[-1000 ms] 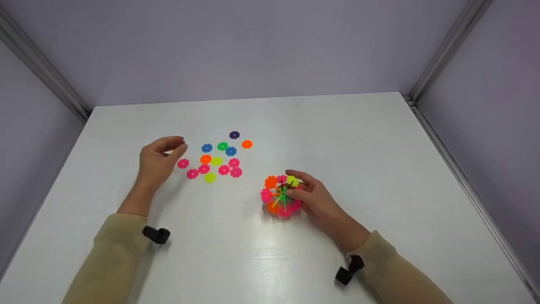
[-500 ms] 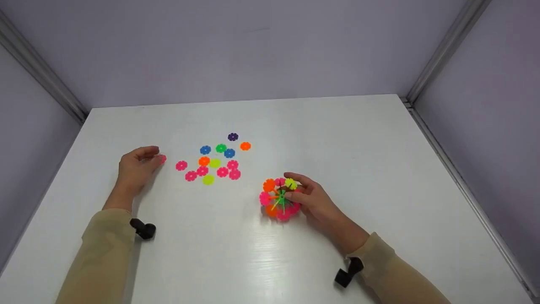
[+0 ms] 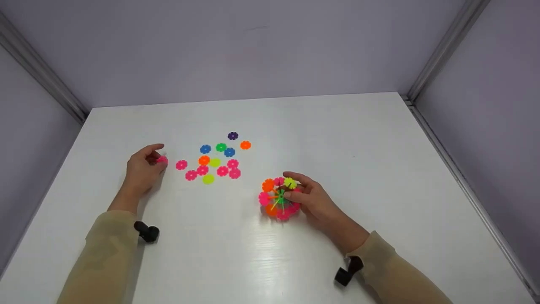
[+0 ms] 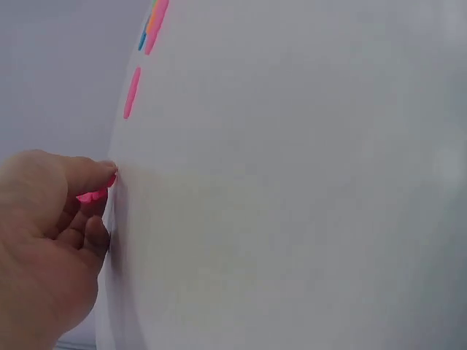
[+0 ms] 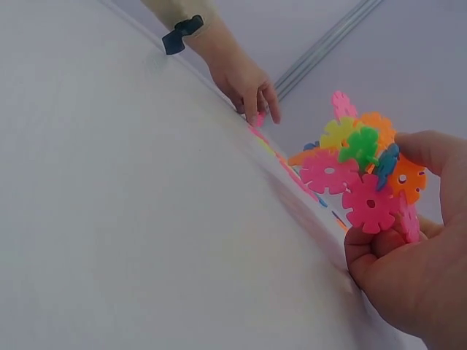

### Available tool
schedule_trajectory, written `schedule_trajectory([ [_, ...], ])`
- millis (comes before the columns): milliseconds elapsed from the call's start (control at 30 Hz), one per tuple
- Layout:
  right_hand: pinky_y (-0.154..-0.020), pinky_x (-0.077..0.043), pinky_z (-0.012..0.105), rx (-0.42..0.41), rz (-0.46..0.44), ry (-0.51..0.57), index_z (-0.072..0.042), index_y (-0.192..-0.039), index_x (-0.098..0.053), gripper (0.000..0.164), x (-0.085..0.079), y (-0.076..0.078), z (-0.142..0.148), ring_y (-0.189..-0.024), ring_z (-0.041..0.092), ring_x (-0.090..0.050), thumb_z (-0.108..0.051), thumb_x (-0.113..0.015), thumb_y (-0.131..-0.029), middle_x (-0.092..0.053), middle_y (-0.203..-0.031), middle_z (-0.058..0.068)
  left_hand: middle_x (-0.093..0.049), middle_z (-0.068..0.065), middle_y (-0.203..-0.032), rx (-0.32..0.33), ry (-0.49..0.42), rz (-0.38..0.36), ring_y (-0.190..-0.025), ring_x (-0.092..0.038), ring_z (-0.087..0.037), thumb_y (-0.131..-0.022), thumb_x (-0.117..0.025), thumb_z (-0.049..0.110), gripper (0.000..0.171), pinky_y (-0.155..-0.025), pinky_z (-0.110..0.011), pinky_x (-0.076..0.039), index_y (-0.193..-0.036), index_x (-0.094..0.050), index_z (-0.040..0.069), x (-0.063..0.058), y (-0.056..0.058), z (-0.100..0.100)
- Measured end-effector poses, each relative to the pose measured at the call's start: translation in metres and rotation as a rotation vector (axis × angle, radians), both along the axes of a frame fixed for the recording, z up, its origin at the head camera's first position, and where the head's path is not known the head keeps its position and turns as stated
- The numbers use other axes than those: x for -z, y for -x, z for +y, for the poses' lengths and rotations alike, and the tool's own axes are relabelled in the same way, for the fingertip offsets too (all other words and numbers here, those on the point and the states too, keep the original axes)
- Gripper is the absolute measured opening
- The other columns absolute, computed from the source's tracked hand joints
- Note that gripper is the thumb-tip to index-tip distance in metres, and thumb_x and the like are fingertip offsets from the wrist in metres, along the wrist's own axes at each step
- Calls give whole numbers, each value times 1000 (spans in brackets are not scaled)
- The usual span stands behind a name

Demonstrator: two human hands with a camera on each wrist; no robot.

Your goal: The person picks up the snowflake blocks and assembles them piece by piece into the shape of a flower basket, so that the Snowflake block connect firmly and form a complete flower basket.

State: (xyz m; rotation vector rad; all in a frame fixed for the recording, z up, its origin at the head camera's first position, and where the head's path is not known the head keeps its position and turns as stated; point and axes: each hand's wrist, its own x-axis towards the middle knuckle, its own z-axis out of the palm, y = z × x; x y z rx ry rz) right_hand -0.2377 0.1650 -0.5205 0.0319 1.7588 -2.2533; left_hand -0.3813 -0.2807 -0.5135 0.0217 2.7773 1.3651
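Note:
Between thumb and fingers, my left hand pinches a pink flower-shaped disc just above the table, left of the loose discs. In the left wrist view the pinched disc is partly covered by the thumb. My right hand holds a ball-like cluster of interlocked flower discs by its right side, low over the table. Pink, orange, yellow, green and blue discs make up the cluster in the right wrist view. The fingers behind it are partly hidden.
Several loose discs lie flat on the white table: a purple disc, an orange disc, a green disc, and blue, yellow and pink ones. Grey walls with metal posts stand behind and beside the table.
My left hand moved left and down beside the loose discs, took hold of a pink disc, then shifted slightly right with it. My right hand and the cluster have barely moved.

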Motion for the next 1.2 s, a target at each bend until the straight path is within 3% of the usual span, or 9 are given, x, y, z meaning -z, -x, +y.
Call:
schedule_trajectory([
  [100,-105,-54,33,-6,-9,-3,-3,-158,-45,70,0,0,0,-131,27,-59,-5,-76,-96,-57,-143,15,-60,-15,-128,-2,-41,3,-117,-54,-28,-102,-72,13,54,-88,-15,-51,-153,-56,11,-7,-8,18],
  [233,-104,-54,33,-21,2,-17,-2,-158,-45,70,0,1,0,-130,28,-60,-6,-77,-95,-57,-142,18,-65,-12,-126,35,-102,5,-115,-59,-27,-100,-76,19,43,-83,-15,-55,-141,-67,10,-20,-22,60],
  [467,-102,-56,32,-52,6,-78,-6,-157,-48,71,-1,0,-1,-131,29,-58,-8,-79,-94,-55,-144,16,-73,-3,-110,231,-216,43,-101,-66,-24,-97,-81,21,28,-79,-24,-59,-121,-78,9,-39,-59,136],
  [667,-103,-55,33,-76,12,-126,-9,-157,-49,72,-2,0,-1,-133,28,-58,-11,-82,-93,-56,-146,14,-78,3,-102,384,-356,98,-95,-73,-20,-97,-81,20,13,-82,-32,-62,-109,-82,17,-45,-82,181],
  [967,-105,-53,34,-139,77,-89,-6,-156,-47,68,-4,-3,-2,-132,28,-62,-10,-79,-96,-60,-147,16,-79,1,-109,472,-365,175,-96,-74,-17,-100,-77,13,20,-85,-32,-62,-119,-80,11,-41,-104,209],
  [1200,-104,-54,33,-131,81,-112,-7,-156,-48,68,-3,-3,1,-128,27,-64,-11,-79,-96,-62,-144,16,-80,4,-106,451,-382,162,-93,-74,-16,-100,-77,16,16,-83,-31,-62,-114,-82,13,-37,-108,213],
])
